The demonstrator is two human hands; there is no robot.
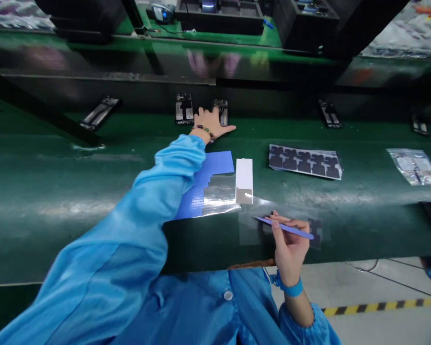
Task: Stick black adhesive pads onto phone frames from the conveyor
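My left hand (211, 122) reaches to the back of the bench with its fingers spread. Its fingertips lie at or over an opened phone chassis (223, 114), partly covered by the hand; I cannot tell if they press on it. A second phone chassis (184, 109) lies just left of that hand. Near the front edge, my right hand (290, 242) is closed around purple tweezers (290, 229), tips pointing left. Under the tweezers lies a clear film sheet (249, 232) with dark die-cut stickers (315, 232), partly hidden by the hand.
A blue sheet (217, 163) with clear film lies beneath my left arm, beside a white card (244, 173). Rightward are a stack of black sticker sheets (305, 162) and a clear bag (415, 166). More phone chassis (99, 113) line the back, below a shelf with black trays (221, 21).
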